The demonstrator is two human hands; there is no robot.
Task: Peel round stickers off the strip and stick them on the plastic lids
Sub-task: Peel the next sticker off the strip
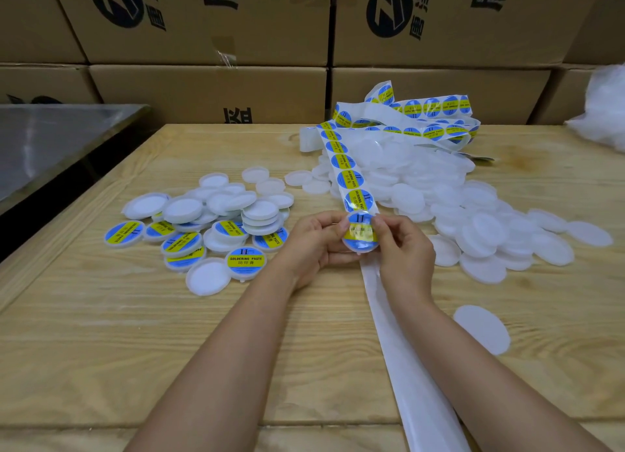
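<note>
Crowding the table [101, 316] — lids [473, 221], strip [409, 377].

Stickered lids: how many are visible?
8. Seven in the left pile, along its near edge; one, the held lid, between left hand and right hand. Others may be buried.

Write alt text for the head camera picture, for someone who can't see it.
A left hand and right hand hold a plastic lid bearing a round blue-and-yellow sticker, over the sticker strip on a wooden table. Labelled lids lie piled left, bare lids right, cardboard boxes behind.
</note>
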